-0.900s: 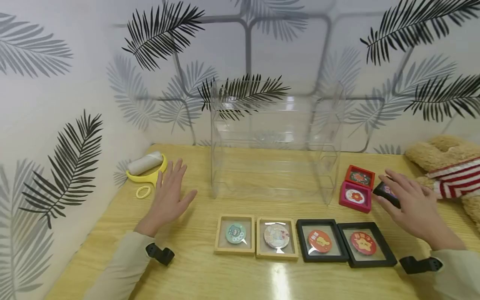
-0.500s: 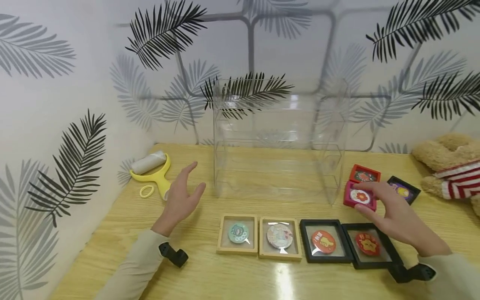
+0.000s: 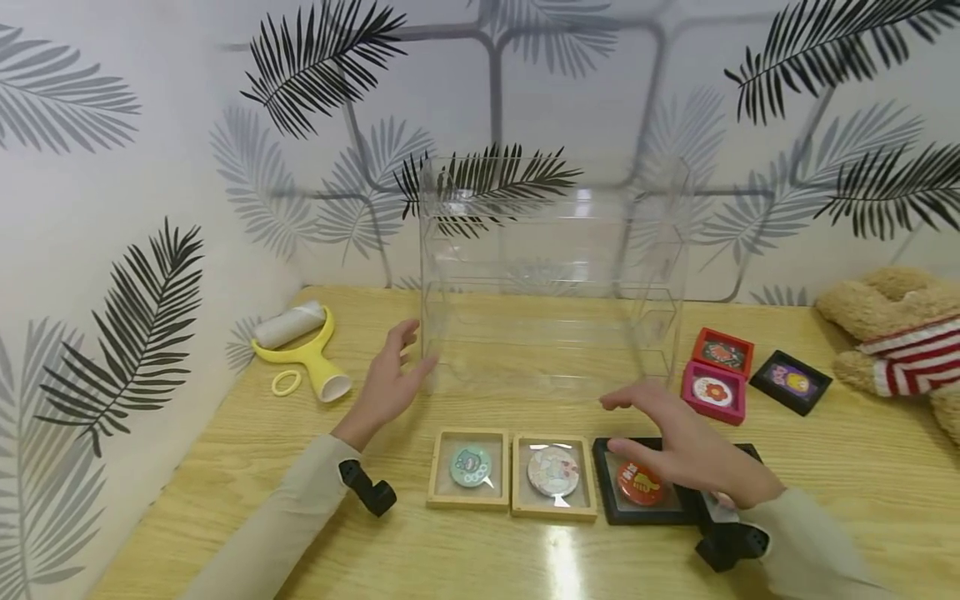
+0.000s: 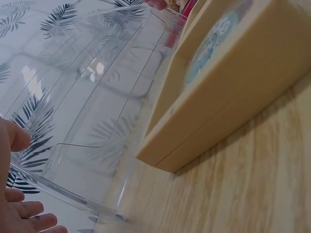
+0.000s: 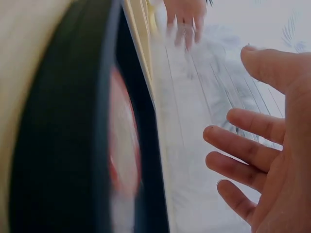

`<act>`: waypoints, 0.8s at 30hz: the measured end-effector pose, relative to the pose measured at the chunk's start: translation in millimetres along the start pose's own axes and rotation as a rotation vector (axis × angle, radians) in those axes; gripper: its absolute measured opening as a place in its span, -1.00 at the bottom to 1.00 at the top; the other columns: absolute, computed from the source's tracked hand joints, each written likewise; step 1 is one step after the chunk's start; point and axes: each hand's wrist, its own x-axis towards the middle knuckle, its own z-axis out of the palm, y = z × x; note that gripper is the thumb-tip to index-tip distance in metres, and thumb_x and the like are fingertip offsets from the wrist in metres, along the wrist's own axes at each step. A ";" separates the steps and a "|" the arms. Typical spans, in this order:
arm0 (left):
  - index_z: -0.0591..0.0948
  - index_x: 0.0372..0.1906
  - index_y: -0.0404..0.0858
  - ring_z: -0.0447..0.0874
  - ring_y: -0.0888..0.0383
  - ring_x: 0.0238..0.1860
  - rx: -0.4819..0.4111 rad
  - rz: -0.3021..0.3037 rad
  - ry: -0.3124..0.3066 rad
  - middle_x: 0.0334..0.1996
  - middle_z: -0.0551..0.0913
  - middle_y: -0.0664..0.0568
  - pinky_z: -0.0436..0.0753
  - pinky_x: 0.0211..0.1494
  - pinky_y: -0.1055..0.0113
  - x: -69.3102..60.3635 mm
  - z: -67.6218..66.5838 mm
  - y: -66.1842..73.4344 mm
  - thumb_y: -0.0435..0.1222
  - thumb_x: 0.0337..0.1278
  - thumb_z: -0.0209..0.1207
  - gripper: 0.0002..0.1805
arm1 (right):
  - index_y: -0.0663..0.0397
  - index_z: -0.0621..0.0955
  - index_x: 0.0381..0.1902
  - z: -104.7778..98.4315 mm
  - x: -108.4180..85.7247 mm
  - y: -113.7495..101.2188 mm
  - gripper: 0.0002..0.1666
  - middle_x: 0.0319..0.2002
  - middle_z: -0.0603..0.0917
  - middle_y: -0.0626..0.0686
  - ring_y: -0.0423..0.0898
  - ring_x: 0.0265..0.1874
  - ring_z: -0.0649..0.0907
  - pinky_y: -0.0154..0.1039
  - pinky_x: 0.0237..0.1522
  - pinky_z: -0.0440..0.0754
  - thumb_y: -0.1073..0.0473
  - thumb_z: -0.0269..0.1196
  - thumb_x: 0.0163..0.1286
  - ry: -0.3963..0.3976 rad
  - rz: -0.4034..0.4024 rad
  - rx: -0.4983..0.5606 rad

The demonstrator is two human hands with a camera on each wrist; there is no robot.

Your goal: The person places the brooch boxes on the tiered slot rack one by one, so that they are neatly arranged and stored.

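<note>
1. Clear acrylic stand (image 3: pixel 551 271) with several tiers, upright on a light wood-grain desk (image 3: pixel 480 558), in front of a wall (image 3: pixel 570 100) printed with palm leaves.
2. Left hand (image 3: pixel 386 383), beside the stand's left side panel: thumb spread away from loosely bent fingers, grasping nothing. Whether the fingertips touch the panel is hard to tell.
3. Right hand (image 3: pixel 682 437), above the black frames: thumb and fingers well apart and relaxed, empty.
4. Nearer the viewer than the stand, a row of frames lies flat: two pale yellow frames, the left one (image 3: pixel 468 503) with a teal badge, the right one (image 3: pixel 555 513) with a pastel badge; then a black frame (image 3: pixel 604 483) with an orange-red badge, and a second black frame (image 3: pixel 750 452) mostly hidden under the right hand and wrist.
5. Right of the stand: a small red frame (image 3: pixel 703 342) touching a magenta frame (image 3: pixel 714 414), with a small dark frame (image 3: pixel 806 407) just beside them, near a plush bear (image 3: pixel 922 350) in red-and-white stripes.
6. Far left: a yellow-handled roller (image 3: pixel 311 354) and a yellow ring (image 3: pixel 287 382).
</note>
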 end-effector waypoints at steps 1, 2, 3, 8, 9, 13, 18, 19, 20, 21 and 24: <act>0.07 0.45 -0.32 0.18 -0.18 0.41 -0.010 -0.007 -0.002 0.39 0.21 -0.29 0.29 0.39 -0.05 1.4 1.2 -0.8 -0.20 0.40 0.05 -0.33 | -0.03 0.52 0.14 3.9 2.1 -2.9 -0.48 0.04 0.59 -0.11 -0.13 0.06 0.52 -0.02 0.04 0.52 0.10 0.38 0.23 -0.017 -0.005 0.008; 0.07 0.45 -0.32 0.18 -0.17 0.41 -0.019 -0.010 -0.002 0.39 0.21 -0.28 0.29 0.39 -0.05 2.6 2.4 -1.9 -0.20 0.40 0.04 -0.33 | -0.01 0.52 0.15 7.9 4.5 -6.0 -0.47 0.07 0.58 -0.09 -0.10 0.08 0.51 0.02 0.06 0.51 0.08 0.37 0.23 -0.033 -0.013 0.013; 0.06 0.46 -0.32 0.18 -0.17 0.41 -0.026 -0.014 -0.001 0.39 0.21 -0.28 0.29 0.39 -0.05 3.8 3.8 -3.7 -0.20 0.41 0.03 -0.33 | 0.01 0.51 0.16 11.9 7.2 -9.4 -0.46 0.09 0.57 -0.05 -0.08 0.11 0.51 0.05 0.07 0.50 0.06 0.37 0.24 -0.048 -0.023 0.013; 0.02 0.47 -0.33 0.16 -0.20 0.41 -0.074 -0.031 -0.010 0.41 0.18 -0.30 0.27 0.39 -0.09 8.1 10.1 -18.0 -0.24 0.44 -0.03 -0.35 | 0.12 0.46 0.23 29.9 23.9 -29.2 -0.33 0.21 0.47 0.07 0.01 0.20 0.45 0.10 0.14 0.46 -0.07 0.34 0.26 -0.129 -0.072 0.018; 0.01 0.48 -0.33 0.16 -0.22 0.42 -0.094 -0.038 -0.021 0.42 0.17 -0.30 0.27 0.38 -0.11 8.4 11.1 -21.4 -0.24 0.45 -0.06 -0.35 | 0.13 0.44 0.25 33.0 27.2 -33.7 -0.29 0.22 0.45 0.08 0.02 0.21 0.44 0.09 0.15 0.45 -0.10 0.33 0.26 -0.152 -0.072 0.025; -0.04 0.51 -0.22 0.13 -0.24 0.43 -0.197 -0.088 -0.063 0.47 0.10 -0.24 0.24 0.38 -0.16 7.6 13.2 -29.4 -0.22 0.49 -0.12 -0.37 | 0.14 0.39 0.32 45.7 39.9 -49.8 -0.19 0.26 0.43 0.10 0.03 0.25 0.41 0.09 0.21 0.41 -0.19 0.29 0.26 -0.229 -0.056 0.036; -0.03 0.52 -0.14 0.15 -0.25 0.42 -0.248 -0.070 -0.056 0.46 0.13 -0.23 0.25 0.37 -0.17 9.3 15.0 -31.5 -0.20 0.49 -0.11 -0.37 | 0.10 0.39 0.34 58.8 51.3 -62.6 -0.05 0.23 0.49 0.06 0.02 0.23 0.47 0.03 0.20 0.45 -0.35 0.29 0.16 -0.244 -0.052 -0.056; -0.02 0.52 -0.15 0.15 -0.26 0.42 -0.247 -0.055 -0.058 0.45 0.14 -0.24 0.26 0.36 -0.19 9.9 15.5 -31.8 -0.21 0.49 -0.10 -0.37 | 0.11 0.39 0.34 60.6 52.6 -64.4 -0.02 0.22 0.51 0.06 0.02 0.21 0.48 0.02 0.18 0.47 -0.37 0.29 0.14 -0.243 -0.056 -0.078; 0.00 0.51 -0.16 0.16 -0.26 0.42 -0.244 -0.044 -0.060 0.44 0.15 -0.25 0.28 0.35 -0.19 10.5 16.2 -32.2 -0.21 0.49 -0.10 -0.38 | 0.11 0.39 0.34 62.3 53.8 -66.2 0.00 0.22 0.51 0.06 0.01 0.20 0.49 0.03 0.16 0.48 -0.39 0.29 0.12 -0.246 -0.053 -0.095; 0.02 0.51 -0.16 0.16 -0.26 0.42 -0.237 -0.033 -0.060 0.43 0.16 -0.25 0.28 0.34 -0.20 10.9 17.0 -32.3 -0.21 0.48 -0.09 -0.38 | 0.12 0.39 0.34 63.6 54.8 -67.9 0.01 0.21 0.51 0.06 0.01 0.19 0.49 0.04 0.15 0.47 -0.41 0.29 0.11 -0.252 -0.050 -0.103; 0.04 0.50 -0.19 0.20 -0.28 0.39 -0.226 -0.023 -0.064 0.41 0.19 -0.28 0.31 0.32 -0.21 12.3 20.2 -34.0 -0.22 0.48 -0.09 -0.39 | 0.11 0.38 0.36 67.4 56.6 -71.0 0.07 0.22 0.50 0.06 -0.01 0.17 0.46 0.06 0.13 0.42 -0.46 0.28 0.08 -0.283 -0.034 -0.141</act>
